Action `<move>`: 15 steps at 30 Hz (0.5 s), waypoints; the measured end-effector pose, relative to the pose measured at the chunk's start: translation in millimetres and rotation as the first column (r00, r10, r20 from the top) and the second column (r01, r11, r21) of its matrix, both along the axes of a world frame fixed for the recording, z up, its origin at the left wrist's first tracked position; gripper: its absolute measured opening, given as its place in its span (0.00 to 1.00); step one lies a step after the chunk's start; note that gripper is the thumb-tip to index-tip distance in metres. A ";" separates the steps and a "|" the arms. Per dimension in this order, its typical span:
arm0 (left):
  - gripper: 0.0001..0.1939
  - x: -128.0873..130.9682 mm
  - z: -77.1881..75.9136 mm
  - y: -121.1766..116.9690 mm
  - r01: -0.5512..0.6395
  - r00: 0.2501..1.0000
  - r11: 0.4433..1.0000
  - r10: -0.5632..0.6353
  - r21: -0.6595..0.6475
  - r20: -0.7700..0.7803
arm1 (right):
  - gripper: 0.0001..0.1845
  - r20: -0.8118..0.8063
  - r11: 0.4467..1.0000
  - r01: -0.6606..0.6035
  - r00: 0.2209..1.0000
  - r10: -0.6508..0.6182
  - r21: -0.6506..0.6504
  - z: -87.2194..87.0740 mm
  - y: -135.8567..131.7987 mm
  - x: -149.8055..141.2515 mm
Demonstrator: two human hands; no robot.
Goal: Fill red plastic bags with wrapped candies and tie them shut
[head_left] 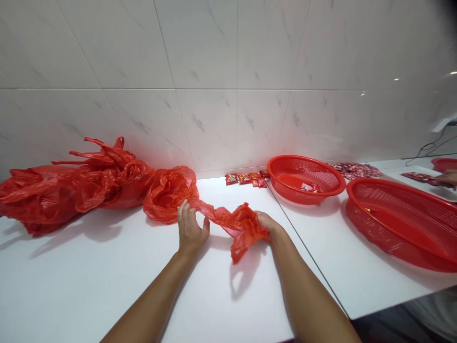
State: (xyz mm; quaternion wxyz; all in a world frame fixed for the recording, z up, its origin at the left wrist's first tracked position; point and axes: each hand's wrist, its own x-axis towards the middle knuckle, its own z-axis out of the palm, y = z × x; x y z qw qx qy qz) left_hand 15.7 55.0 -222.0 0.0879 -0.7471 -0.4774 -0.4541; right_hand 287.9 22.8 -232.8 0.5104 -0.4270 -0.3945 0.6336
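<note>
Left hand (pixel 190 229) closed on a twisted length of red plastic bag (pixel 217 213), fingers pointing up. Right hand (pixel 269 228) gripping the same bag further along, bunched end hanging below it. Bag pulled out between the hands, over white table (pixel 89 290); its puffed body rests on the table just behind the left hand. Right, past a table seam (pixel 307 257): large oval red mesh basket (pixel 400 224). Far left: heap of red plastic bags (pixel 71 186) against the wall. Further back: smaller red mesh basket (pixel 303 178), red snack packets (pixel 246 178) just left of it, pile of loose wrappers (pixel 357 170) right of it. Far right edge: another person's hand (pixel 446 178) beside a few packets (pixel 417 177). Behind everything: white marble-look tile wall (pixel 214 71).
</note>
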 end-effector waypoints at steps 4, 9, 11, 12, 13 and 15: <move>0.19 1.8 5.7 -6.3 0.013 0.996 0.999 -0.017 0.044 0.090 | 0.22 0.087 0.999 0.050 0.995 -0.050 -0.003 5.0 3.5 8.7; 0.20 8.2 12.3 -19.4 0.224 0.972 0.974 -0.225 -0.019 -0.067 | 0.35 0.168 0.995 0.095 0.982 -0.090 -0.024 9.4 0.1 12.9; 0.23 8.8 13.0 -23.3 0.379 0.915 0.911 -0.395 -0.162 -0.079 | 0.34 0.179 0.993 0.110 0.979 -0.102 -0.039 8.3 0.2 12.6; 0.26 9.0 12.7 -24.8 0.430 0.888 0.875 -0.455 -0.221 -0.074 | 0.34 0.180 0.992 0.121 0.977 -0.112 -0.044 7.1 1.0 12.4; 0.30 9.3 12.0 -26.0 0.459 0.868 0.847 -0.492 -0.269 -0.071 | 0.33 0.181 0.990 0.138 0.975 -0.128 -0.043 5.7 2.4 12.3; 0.32 10.5 9.7 -26.9 0.443 0.868 0.825 -0.492 -0.350 -0.063 | 0.33 0.182 0.979 0.201 0.964 -0.195 -0.017 3.5 6.1 12.7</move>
